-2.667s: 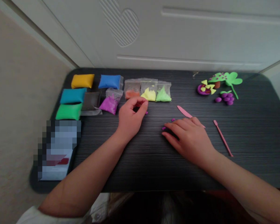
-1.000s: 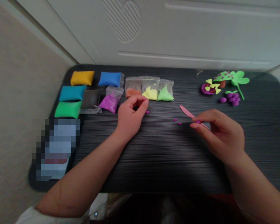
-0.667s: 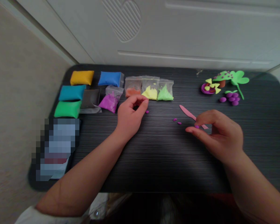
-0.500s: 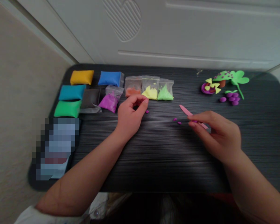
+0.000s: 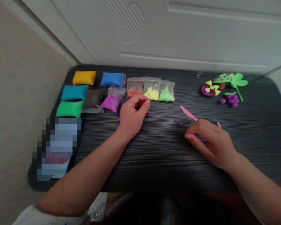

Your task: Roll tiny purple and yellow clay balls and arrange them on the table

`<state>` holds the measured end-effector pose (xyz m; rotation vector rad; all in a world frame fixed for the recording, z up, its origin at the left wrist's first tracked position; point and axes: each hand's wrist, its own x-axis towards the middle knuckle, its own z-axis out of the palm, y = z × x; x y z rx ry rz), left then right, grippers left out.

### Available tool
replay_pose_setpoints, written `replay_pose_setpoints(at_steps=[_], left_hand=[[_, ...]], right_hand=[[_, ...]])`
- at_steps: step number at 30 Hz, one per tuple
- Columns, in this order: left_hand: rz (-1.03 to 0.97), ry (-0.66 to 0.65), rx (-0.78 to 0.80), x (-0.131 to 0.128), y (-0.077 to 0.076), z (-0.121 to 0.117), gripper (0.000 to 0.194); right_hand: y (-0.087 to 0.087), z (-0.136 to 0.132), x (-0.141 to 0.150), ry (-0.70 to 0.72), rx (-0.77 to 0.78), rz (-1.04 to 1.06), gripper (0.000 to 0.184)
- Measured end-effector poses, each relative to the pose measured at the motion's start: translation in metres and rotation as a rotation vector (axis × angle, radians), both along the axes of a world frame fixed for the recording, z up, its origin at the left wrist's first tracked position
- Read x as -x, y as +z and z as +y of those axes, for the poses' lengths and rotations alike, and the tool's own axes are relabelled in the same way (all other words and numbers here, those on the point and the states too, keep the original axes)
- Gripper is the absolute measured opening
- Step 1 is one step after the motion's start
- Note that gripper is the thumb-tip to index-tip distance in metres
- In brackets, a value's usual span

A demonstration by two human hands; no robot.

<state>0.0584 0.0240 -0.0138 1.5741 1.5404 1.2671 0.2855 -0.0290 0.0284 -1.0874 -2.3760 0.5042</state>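
Note:
My left hand rests on the dark table in front of the clay bags, thumb and forefinger pinched together; whatever lies between them is hidden. Right beside its thumb is a tiny purple clay ball. My right hand is closed in a pinch, and a bit of purple clay peeks out between thumb and forefinger. Partly behind that hand lies a pink plastic modelling knife, its far end showing past the knuckles. Two small purple clay pieces sit between my hands, nearer the right one.
Along the back are opened bags of orange, yellow and light green clay, with a purple clay bag beside them. Several more coloured packs and a phone occupy the left. Finished clay figures stand at the back right.
My right hand has drawn slightly toward me, off the pink knife, uncovering more of it, with the purple clay still pinched. The left hand keeps its place; the view has shifted a little.

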Motion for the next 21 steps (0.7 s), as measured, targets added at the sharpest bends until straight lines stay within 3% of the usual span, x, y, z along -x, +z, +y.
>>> replay_pose_setpoints(at_steps=[4, 8, 13, 21], left_hand=[[-0.019, -0.003, 0.015, 0.000, 0.001, 0.000, 0.006], [-0.009, -0.009, 0.020, 0.000, 0.001, -0.001, 0.007], [0.018, 0.000, 0.006, 0.000, 0.001, -0.001, 0.007], [0.054, 0.014, 0.026, -0.001, 0.002, -0.002, 0.008]], right_hand=[[-0.009, 0.000, -0.003, -0.071, -0.026, -0.014, 0.031], [-0.017, -0.001, -0.006, -0.147, 0.017, -0.004, 0.041], [-0.017, -0.002, -0.008, -0.229, 0.152, 0.169, 0.029], [-0.015, -0.004, -0.012, -0.276, 0.192, 0.170, 0.019]])
